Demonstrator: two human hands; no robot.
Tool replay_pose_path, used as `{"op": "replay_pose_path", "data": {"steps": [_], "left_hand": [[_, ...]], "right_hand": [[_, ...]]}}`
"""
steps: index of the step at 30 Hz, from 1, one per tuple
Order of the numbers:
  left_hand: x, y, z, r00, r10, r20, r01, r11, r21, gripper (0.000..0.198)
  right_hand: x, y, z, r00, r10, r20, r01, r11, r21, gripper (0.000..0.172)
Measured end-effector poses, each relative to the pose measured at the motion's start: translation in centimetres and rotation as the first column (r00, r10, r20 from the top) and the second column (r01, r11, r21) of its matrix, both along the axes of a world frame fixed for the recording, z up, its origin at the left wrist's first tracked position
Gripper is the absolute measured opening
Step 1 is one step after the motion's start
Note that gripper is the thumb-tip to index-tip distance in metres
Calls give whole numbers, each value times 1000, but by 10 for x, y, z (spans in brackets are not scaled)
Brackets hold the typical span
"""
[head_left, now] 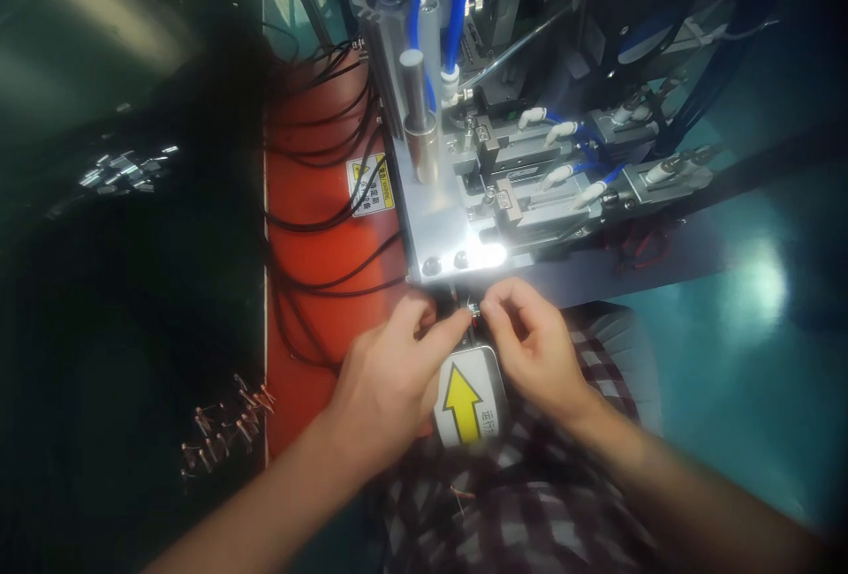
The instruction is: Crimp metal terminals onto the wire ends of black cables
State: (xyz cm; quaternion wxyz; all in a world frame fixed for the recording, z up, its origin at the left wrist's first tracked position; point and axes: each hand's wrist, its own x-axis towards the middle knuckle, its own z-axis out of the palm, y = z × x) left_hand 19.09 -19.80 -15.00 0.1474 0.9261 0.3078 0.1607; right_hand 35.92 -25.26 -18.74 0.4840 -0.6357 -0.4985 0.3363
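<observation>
My left hand (404, 353) is closed in a pinch at the front edge of a machine. Between its thumb and fingers shows a tiny shiny metal part (473, 310), too small to name. From the other side my right hand (530, 344) pinches with thumb and forefinger close to that part; whatever lies in its fingertips is too small to make out. Just beyond both hands is the brightly lit metal block (443, 243) of the machine. Below them sits a white plate with a yellow arrow (464, 402).
Several copper-coloured pieces (222, 433) lie on the dark surface at left, with a pile of silvery metal pieces (125, 169) farther back. Black cables (318, 225) cross the red base (298, 256). Pneumatic cylinders (549, 221) with blue tubes (464, 0) stand behind and right.
</observation>
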Motion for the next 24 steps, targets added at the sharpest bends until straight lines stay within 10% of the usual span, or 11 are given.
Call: {"op": "replay_pose_path", "data": {"steps": [24], "left_hand": [[0, -1, -2, 999, 19, 26, -19, 1000, -2, 34]], "right_hand": [[7, 4, 18, 928, -75, -364, -54, 942, -331, 24]]}}
